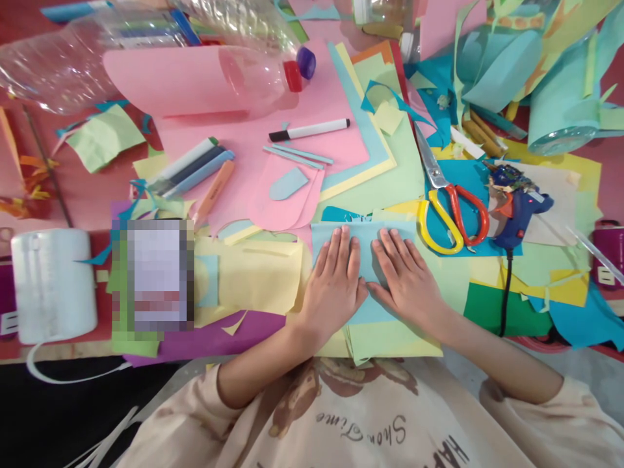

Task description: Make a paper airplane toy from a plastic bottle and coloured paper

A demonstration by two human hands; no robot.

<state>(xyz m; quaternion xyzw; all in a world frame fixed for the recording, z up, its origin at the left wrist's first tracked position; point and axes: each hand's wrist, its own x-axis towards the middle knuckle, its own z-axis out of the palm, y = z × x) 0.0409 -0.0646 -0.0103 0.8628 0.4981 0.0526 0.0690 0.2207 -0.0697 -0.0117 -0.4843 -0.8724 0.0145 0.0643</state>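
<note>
My left hand lies flat, fingers stretched out, on a light blue sheet of paper near the table's front edge. My right hand presses flat on the same sheet beside it, fingers together and extended. The two thumbs nearly meet at the sheet's middle. Under the blue sheet lie yellow and pale green sheets. Neither hand holds anything.
Red-and-yellow scissors and a blue glue gun lie right of my hands. A black-capped marker, several pens, pink cut-out shapes, clear plastic bottles, a white tape roll and coloured paper scraps cover the table.
</note>
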